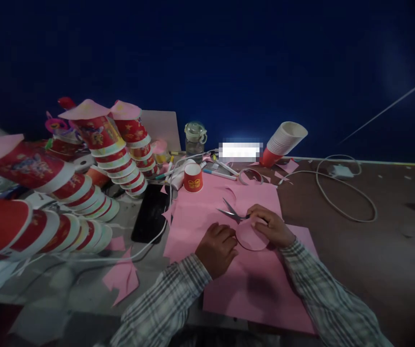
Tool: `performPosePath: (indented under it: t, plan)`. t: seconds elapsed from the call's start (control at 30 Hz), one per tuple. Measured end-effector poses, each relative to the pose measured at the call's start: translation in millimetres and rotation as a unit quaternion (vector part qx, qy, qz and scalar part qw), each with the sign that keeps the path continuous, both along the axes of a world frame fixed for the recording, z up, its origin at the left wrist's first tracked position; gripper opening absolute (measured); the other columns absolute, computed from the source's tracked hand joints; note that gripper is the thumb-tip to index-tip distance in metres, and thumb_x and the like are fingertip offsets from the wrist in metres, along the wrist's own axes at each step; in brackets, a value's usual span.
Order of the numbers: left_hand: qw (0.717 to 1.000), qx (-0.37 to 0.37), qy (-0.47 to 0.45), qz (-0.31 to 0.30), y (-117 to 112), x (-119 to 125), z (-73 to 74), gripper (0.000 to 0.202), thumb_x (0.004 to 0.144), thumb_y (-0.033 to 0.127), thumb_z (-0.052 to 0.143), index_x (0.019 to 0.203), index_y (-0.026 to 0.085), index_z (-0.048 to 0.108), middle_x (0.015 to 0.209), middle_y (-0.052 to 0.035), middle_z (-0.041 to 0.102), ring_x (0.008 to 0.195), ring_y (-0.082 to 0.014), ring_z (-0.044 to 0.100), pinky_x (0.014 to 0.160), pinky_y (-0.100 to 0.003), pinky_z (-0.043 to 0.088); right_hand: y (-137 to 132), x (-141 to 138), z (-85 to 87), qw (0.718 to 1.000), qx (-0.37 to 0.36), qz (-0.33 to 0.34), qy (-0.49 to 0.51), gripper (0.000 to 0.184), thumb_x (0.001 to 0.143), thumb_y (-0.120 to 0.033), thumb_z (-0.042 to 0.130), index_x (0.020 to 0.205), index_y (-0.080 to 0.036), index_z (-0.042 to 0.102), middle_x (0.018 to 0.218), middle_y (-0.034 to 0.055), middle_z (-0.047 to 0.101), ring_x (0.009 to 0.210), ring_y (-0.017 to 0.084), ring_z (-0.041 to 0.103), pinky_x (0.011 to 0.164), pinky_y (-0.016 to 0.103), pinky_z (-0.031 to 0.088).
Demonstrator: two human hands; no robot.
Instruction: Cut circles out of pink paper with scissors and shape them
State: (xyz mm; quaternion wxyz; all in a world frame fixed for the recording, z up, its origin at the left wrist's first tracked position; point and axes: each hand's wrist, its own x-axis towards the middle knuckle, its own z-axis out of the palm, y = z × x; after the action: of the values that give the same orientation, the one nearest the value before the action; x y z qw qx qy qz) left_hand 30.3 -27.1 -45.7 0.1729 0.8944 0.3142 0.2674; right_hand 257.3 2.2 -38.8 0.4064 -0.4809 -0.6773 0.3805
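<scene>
My right hand is closed round the handles of a pair of scissors, whose blades are apart and point left. My left hand is curled, its fingers pinching the left edge of a round pink paper disc that sits between both hands. Under them lie large pink paper sheets. A single red paper cup stands upside down at the far edge of the pink paper.
Stacks of red-and-white cups with pink paper cones lie at left. A black phone with a white cable, pens, a glass jar, a leaning stack of cups and a looped white cable surround the work area. Pink scraps lie near me.
</scene>
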Motion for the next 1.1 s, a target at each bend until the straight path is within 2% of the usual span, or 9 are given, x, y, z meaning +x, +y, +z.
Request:
performPosePath:
  t: [0.17,0.27,0.4,0.53,0.63,0.73,0.8,0.87,1.1]
  plan:
    - [1.000,-0.010,0.006,-0.002,-0.6,0.4,-0.4,0.015,0.091,0.026,0.051,0.093,0.018,0.064,0.111,-0.0076,0.067,0.112,-0.0234,0.055,0.106,-0.046,0.037,-4.3,-6.8,1.9,0.988,0.099,-0.030,-0.116,0.014,0.067,-0.011,0.057,0.070,-0.022,0.065,0.107,0.0094,0.063,0.101,0.027,0.056,0.088,0.045,0.044]
    - [1.000,-0.012,0.013,-0.003,-1.4,0.5,0.0,0.013,0.090,0.024,0.053,0.094,0.017,0.064,0.115,-0.0073,0.067,0.113,-0.0238,0.055,0.107,-0.047,0.037,-4.4,-8.3,3.1,0.977,0.157,-0.066,-0.127,0.013,0.065,-0.010,0.058,0.068,-0.022,0.064,0.118,0.0099,0.061,0.112,0.030,0.051,0.096,0.051,0.039]
    - [1.000,-0.011,0.004,-0.006,-2.3,1.4,0.9,0.011,0.087,0.021,0.056,0.094,0.017,0.063,0.115,-0.0090,0.066,0.114,-0.0244,0.055,0.107,-0.049,0.038,-3.6,-7.9,8.3,0.984,0.151,-0.094,-0.012,0.010,0.072,-0.015,0.061,0.075,-0.022,0.067,0.094,0.0086,0.063,0.088,0.022,0.059,0.078,0.039,0.048]
    - [0.995,-0.050,-0.087,0.011,-3.0,2.0,3.9,0.014,0.087,0.018,0.054,0.099,0.015,0.061,0.117,-0.0147,0.061,0.114,-0.0243,0.056,0.103,-0.046,0.045,-4.7,-8.4,9.6,0.987,0.080,-0.121,0.070,0.003,0.074,-0.023,0.067,0.074,-0.021,0.069,0.070,0.0025,0.063,0.067,0.017,0.056,0.065,0.031,0.046]
    - [0.959,-0.165,-0.219,0.069,-0.9,1.6,7.4,0.019,0.086,0.023,0.056,0.103,0.016,0.057,0.113,-0.0149,0.060,0.108,-0.0229,0.060,0.094,-0.041,0.051,-5.5,-10.4,7.6,0.981,0.036,-0.156,0.110,0.009,0.071,-0.029,0.071,0.073,-0.021,0.068,0.067,0.0001,0.063,0.063,0.015,0.055,0.063,0.029,0.046]
    - [0.864,-0.362,-0.338,0.090,4.0,2.5,10.6,0.031,0.083,0.034,0.059,0.109,0.018,0.050,0.103,-0.0086,0.061,0.085,-0.0177,0.067,0.077,-0.035,0.056,-6.4,-15.4,6.3,0.981,0.018,-0.150,0.119,0.011,0.072,-0.031,0.069,0.074,-0.021,0.066,0.066,-0.0008,0.062,0.062,0.014,0.054,0.061,0.028,0.045]
    - [0.807,-0.428,-0.394,0.101,7.8,4.3,12.0,0.043,0.072,0.039,0.069,0.105,0.019,0.050,0.098,-0.0043,0.060,0.076,-0.0150,0.065,0.071,-0.033,0.056,-8.2,-21.3,5.8,0.984,0.009,-0.133,0.118,0.012,0.071,-0.031,0.068,0.077,-0.021,0.065,0.068,-0.0006,0.062,0.063,0.014,0.054,0.060,0.027,0.045]
    - [0.777,-0.468,-0.406,0.113,11.0,6.2,11.8,0.046,0.065,0.041,0.074,0.099,0.018,0.053,0.085,-0.0006,0.061,0.067,-0.0125,0.061,0.065,-0.029,0.054,-11.2,-28.5,4.9,0.988,0.001,-0.108,0.106,0.016,0.070,-0.029,0.068,0.083,-0.021,0.064,0.073,0.0002,0.064,0.067,0.016,0.057,0.062,0.028,0.046]
    - [0.816,-0.416,-0.362,0.171,19.0,3.5,-3.8,0.027,0.066,0.038,0.072,0.068,0.014,0.059,0.057,0.0046,0.053,0.055,-0.0080,0.046,0.053,-0.020,0.037,-17.0,-38.3,1.7,0.994,-0.030,-0.037,0.098,0.033,0.075,-0.032,0.065,0.106,-0.021,0.061,0.065,-0.0039,0.057,0.057,0.012,0.050,0.056,0.025,0.041]
